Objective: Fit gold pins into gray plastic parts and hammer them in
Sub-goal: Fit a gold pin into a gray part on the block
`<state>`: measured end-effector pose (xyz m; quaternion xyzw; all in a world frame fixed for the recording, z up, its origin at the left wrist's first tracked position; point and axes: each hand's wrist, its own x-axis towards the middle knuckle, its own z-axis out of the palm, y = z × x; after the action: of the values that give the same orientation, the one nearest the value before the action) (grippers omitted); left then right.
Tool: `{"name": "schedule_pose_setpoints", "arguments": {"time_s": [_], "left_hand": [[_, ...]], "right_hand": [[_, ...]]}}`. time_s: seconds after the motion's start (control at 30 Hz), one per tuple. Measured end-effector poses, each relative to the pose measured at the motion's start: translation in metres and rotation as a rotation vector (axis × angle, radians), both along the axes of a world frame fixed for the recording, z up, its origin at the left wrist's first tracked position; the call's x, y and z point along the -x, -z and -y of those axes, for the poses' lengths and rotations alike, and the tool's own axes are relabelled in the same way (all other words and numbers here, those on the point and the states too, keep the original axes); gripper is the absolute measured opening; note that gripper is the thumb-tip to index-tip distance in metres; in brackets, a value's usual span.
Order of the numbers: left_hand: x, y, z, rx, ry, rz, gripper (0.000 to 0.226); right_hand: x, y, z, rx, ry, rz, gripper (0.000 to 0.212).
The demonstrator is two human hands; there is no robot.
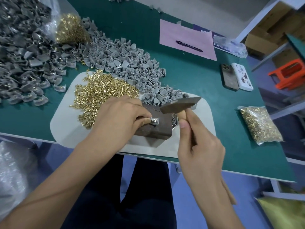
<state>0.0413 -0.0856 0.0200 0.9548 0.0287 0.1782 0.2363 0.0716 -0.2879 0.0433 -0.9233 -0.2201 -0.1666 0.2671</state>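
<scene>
Green tabletop spreads before us, a pale mat on it. Our left hand pinches a gray part flat on the rusty block, its length running left to right. Our right hand grips the hammer, head raised above the block, handle slanting toward us.

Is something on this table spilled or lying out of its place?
Yes. A few loose gold pins lie scattered on the green table, off the white mat, beside the gray parts pile. Nothing looks damaged.
</scene>
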Motion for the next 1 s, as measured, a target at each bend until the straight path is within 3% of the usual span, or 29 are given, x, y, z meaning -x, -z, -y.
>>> {"name": "schedule_pose_setpoints", "arguments": {"time_s": [0.13,0.27,0.4,0.57,0.73,0.87,0.93,1.0], "left_hand": [[0.0,-0.001,0.0,-0.018,0.002,-0.009,0.015],[-0.001,-0.002,-0.001,-0.013,0.012,-0.007,0.014],[0.0,-0.003,0.001,-0.029,0.006,-0.01,0.017],[0.0,-0.002,0.0,-0.009,0.01,-0.012,0.014],[0.001,0.0,0.002,0.063,-0.003,-0.026,0.013],[0.005,0.005,0.004,0.144,0.002,0.001,0.015],[0.009,0.008,0.006,0.203,-0.007,0.034,0.013],[0.015,0.009,0.008,0.28,-0.01,0.071,0.009]], "right_hand": [[0.0,-0.001,0.002,0.132,-0.044,-0.019,0.027],[0.003,0.0,0.002,-0.068,-0.023,0.0,0.032],[0.004,-0.002,0.004,0.164,-0.058,-0.053,0.027],[-0.006,0.009,0.022,-0.003,0.174,-0.103,0.031],[-0.013,0.033,0.053,0.013,0.388,-0.14,0.025],[-0.012,0.046,0.057,0.192,0.42,-0.137,0.019],[-0.015,0.045,0.051,0.168,0.391,-0.083,0.02],[-0.015,0.04,0.036,0.01,0.183,-0.016,0.021]]}}
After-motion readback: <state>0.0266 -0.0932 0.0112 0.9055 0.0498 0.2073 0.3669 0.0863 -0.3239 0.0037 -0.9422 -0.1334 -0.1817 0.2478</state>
